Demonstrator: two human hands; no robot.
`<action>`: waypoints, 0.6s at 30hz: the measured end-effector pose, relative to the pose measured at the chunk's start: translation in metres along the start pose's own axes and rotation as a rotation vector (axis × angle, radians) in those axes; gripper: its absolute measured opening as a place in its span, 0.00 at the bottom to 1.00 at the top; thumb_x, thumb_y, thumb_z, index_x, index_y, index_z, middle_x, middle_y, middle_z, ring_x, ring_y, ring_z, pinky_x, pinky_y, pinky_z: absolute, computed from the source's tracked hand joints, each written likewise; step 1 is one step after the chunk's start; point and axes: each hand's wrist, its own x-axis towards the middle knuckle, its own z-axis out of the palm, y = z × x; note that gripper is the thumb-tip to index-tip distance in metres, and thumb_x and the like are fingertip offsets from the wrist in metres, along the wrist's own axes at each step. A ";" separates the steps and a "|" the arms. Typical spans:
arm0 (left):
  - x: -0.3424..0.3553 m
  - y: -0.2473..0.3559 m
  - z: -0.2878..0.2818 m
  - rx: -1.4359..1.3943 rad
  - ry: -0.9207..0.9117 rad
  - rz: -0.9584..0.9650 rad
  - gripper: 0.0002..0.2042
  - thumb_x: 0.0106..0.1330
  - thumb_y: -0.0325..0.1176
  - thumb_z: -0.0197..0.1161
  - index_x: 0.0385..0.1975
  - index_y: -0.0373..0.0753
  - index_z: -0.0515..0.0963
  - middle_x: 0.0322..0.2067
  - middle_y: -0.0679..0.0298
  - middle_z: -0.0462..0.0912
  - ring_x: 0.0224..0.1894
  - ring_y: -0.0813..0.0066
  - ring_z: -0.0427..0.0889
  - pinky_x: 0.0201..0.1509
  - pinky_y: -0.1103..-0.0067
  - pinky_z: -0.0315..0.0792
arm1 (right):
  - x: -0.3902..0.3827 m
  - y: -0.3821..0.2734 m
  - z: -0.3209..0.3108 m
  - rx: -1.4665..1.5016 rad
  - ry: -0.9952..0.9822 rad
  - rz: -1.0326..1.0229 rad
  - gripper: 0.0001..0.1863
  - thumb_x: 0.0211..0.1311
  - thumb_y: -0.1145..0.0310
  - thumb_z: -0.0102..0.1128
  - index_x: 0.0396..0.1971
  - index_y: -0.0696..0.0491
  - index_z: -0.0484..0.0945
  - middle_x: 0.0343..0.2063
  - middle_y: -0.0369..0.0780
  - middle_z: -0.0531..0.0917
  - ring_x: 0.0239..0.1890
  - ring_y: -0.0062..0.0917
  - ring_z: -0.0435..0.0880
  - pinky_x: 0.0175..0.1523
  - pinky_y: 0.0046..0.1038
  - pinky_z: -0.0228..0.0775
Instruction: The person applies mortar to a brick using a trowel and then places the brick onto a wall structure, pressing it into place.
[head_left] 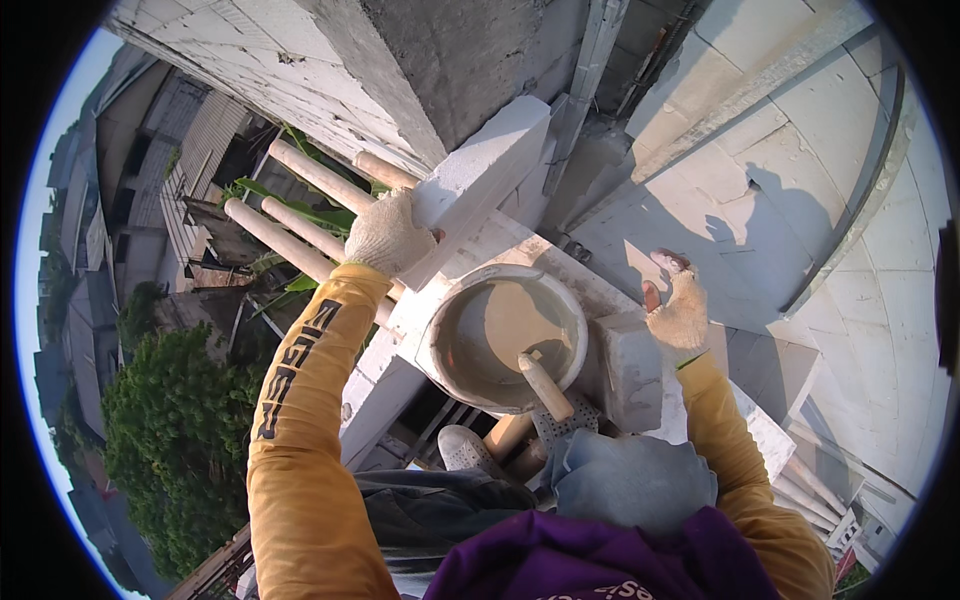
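Observation:
My left hand (390,236), in a pale knitted glove, grips the near end of a white lightweight block (492,165) beside the grey concrete column. Off to the right, my right hand (679,305), gloved with bare fingertips showing, is held up with thumb and fingers apart and nothing in them. Between the hands stands a round bucket (436,345) partly filled with wet grey-beige mortar (515,318). A tool's wooden handle (545,385) sticks out over the bucket's near rim; its working end is hidden in the mortar. Another block (632,372) sits just right of the bucket.
The concrete column (430,75) rises ahead. Round wooden poles (310,175) jut out on the left, above a long drop to trees (175,450) and roofs. A white block wall (850,250) lies to the right. My shoes (465,448) stand on poles close to the bucket.

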 end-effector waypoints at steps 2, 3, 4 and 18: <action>-0.016 0.004 0.000 -0.025 -0.004 -0.021 0.28 0.53 0.44 0.75 0.47 0.29 0.76 0.38 0.44 0.85 0.45 0.48 0.85 0.51 0.62 0.77 | 0.001 0.002 -0.009 -0.031 -0.011 -0.031 0.21 0.58 0.74 0.63 0.54 0.56 0.75 0.52 0.47 0.79 0.55 0.43 0.78 0.59 0.35 0.70; -0.023 -0.005 0.005 -0.028 0.015 -0.012 0.29 0.52 0.44 0.75 0.47 0.29 0.76 0.38 0.44 0.85 0.45 0.48 0.85 0.51 0.62 0.78 | 0.003 0.001 -0.011 -0.046 -0.016 -0.043 0.21 0.59 0.74 0.63 0.53 0.56 0.75 0.53 0.47 0.79 0.55 0.43 0.78 0.60 0.35 0.70; -0.028 -0.021 0.009 -0.030 0.035 -0.002 0.29 0.51 0.43 0.76 0.47 0.29 0.76 0.38 0.44 0.85 0.45 0.48 0.85 0.50 0.63 0.78 | 0.005 -0.001 -0.013 -0.061 -0.021 -0.055 0.21 0.59 0.74 0.62 0.53 0.56 0.75 0.53 0.47 0.78 0.56 0.43 0.77 0.60 0.35 0.70; -0.130 -0.106 0.046 -0.083 -0.004 -0.206 0.35 0.49 0.38 0.77 0.57 0.30 0.71 0.46 0.46 0.83 0.49 0.52 0.84 0.54 0.67 0.76 | -0.004 -0.043 -0.012 0.046 -0.237 -0.192 0.17 0.58 0.70 0.62 0.48 0.55 0.76 0.51 0.44 0.78 0.52 0.42 0.78 0.54 0.39 0.73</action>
